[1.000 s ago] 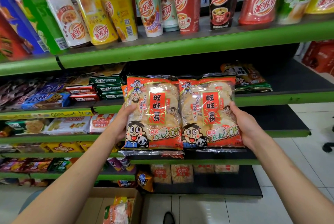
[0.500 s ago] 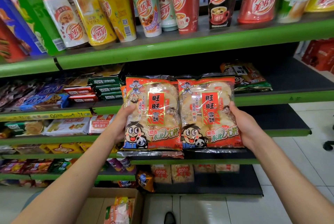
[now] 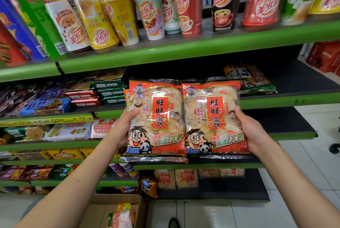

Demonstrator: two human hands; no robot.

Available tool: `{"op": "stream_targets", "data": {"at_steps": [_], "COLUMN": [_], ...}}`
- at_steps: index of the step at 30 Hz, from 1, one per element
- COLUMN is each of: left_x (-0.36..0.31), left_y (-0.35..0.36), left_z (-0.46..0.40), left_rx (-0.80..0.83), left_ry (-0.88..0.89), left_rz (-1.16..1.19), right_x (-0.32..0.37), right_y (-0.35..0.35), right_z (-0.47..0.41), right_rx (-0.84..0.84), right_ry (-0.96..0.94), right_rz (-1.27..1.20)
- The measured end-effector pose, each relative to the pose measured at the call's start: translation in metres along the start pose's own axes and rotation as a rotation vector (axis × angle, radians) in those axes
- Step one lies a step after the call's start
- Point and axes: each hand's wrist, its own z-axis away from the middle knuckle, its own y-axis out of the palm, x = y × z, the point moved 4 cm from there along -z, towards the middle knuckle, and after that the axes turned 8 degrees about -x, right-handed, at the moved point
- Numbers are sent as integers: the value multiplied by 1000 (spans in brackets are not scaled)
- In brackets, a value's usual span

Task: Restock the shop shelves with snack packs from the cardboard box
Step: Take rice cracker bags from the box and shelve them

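Snack packs (image 3: 184, 119) held side by side — one per hand's grip (image 3: 121, 130) (image 3: 252, 132) — cardboard box (image 3: 110, 209) holding more.

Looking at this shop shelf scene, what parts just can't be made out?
- Fingers of the left hand and right hand: behind the two rice cracker packs.
- A possible third pack behind the left one: only an orange edge shows.
- Cardboard box: cut off by the bottom edge, contents mostly unseen.
- Bottom-shelf bags: blurred, labels unreadable.
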Motion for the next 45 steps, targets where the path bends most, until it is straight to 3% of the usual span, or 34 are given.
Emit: {"op": "stream_targets", "data": {"at_steps": [15,23,28,32,36,40,45], "left_x": [2,37,48,44,46,42,46], "left_y": [-2,-47,-94,-122,-138,-149,-160], "left_z": [18,55,64,78,80,78,69], "left_rx": [-48,-111,-267,-426,-398,-401,-412], "left_ry": [-6,-103,-128,-59,-85,-98,-93], "left_rz": [1,106,152,44,175,265,281], "right_x": [-1,10,53,92,108,105,93], "right_y": [-2,16,59,117,182,222,226], "right_z": [16,17,-6,-38,-64,-82,-93], "right_rx": [-27,-22,-6,-15,70,183,40], "right_ry": [21,12,-45,-88,-56,-87,-356], "right_rz": [-27,-26,5,34,-19,178,682]}}
